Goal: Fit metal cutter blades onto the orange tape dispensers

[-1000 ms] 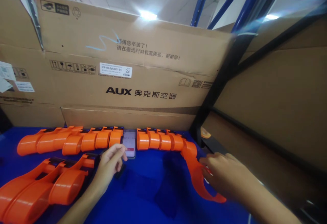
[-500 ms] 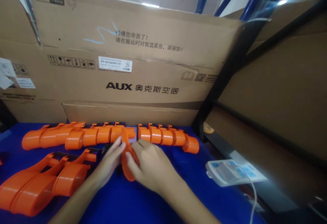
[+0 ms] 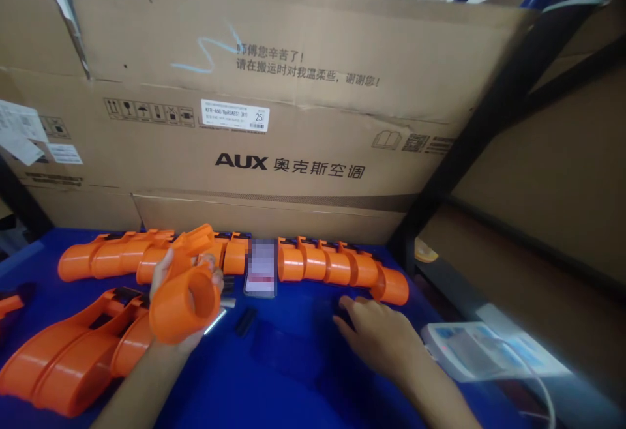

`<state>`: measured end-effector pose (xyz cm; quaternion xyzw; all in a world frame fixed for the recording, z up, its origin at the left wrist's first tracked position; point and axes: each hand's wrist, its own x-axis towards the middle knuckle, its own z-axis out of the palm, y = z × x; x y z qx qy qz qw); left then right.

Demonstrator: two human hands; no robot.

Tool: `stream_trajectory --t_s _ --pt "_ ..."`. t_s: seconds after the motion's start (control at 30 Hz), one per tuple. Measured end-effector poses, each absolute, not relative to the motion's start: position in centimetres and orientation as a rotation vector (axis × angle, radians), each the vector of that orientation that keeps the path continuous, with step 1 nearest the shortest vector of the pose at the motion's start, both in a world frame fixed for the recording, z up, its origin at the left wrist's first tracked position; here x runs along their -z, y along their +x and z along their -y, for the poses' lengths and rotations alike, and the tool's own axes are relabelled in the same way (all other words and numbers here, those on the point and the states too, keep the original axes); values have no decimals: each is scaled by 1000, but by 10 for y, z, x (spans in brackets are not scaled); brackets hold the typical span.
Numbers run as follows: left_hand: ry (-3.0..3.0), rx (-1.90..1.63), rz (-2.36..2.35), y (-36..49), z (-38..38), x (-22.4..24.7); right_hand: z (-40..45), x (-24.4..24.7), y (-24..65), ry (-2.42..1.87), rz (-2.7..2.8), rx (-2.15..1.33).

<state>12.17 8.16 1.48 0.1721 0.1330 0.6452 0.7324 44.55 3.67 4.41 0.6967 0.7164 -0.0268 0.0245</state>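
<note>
Cardboard panel (image 3: pixel 317 90) with AUX print takes up most of my feed, standing behind everything; blue tabletop (image 3: pixel 303 367) runs out in front of it; dark metal post (image 3: pixel 462 155) slants up on the right; front-left group (image 3: pixel 68 367) of orange parts sits nearest me, its rightmost piece partly covered by my left wrist; back-left row (image 3: pixel 120 258) of the same parts runs along the far edge, side by side, partly blocked by my left hand; back-right row (image 3: pixel 338 268) has five, round ends toward me; white device (image 3: pixel 462 351) with a cable sits beyond my right wrist; right hand (image 3: pixel 379 331) is over the tabletop, just short of that row's end piece, fingers loosely curled, thumb apart from index, nothing seen in the grip; can't tell if fingertips touch the surface; left hand (image 3: pixel 183 343) is wrapped round a single orange part (image 3: pixel 171 308), in front of the back-left row from my view; hollow round end faces me, narrower end points up and away; phone (image 3: pixel 261 276) lies between the two back rows, screen partly pixelated; white label (image 3: pixel 235 116) is on the cardboard, left of centre; small black piece (image 3: pixel 246 321) lies just in front of the phone; shiny strip (image 3: pixel 215 322) shows right beside my left hand.
</note>
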Motion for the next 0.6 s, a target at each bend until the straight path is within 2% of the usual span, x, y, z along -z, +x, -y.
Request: stream_trajectory --t_s 0.2,0.3,0.4,0.53,0.6 --pt "307 -1433 -322 125 -85 -12 -31 -26 448 2020 -2363 206" --pt "313 -1444 -315 124 -85 -10 -31 -30 431 1956 -2489 75" --pt "358 -1414 -302 124 -84 -8 -31 -38 399 1874 -2595 -159" --pt "462 -1255 -259 124 -80 -11 -40 -39 341 1528 -2889 -26" --pt "520 -1184 -229 126 -77 -15 -50 -33 314 1489 -2898 -14"
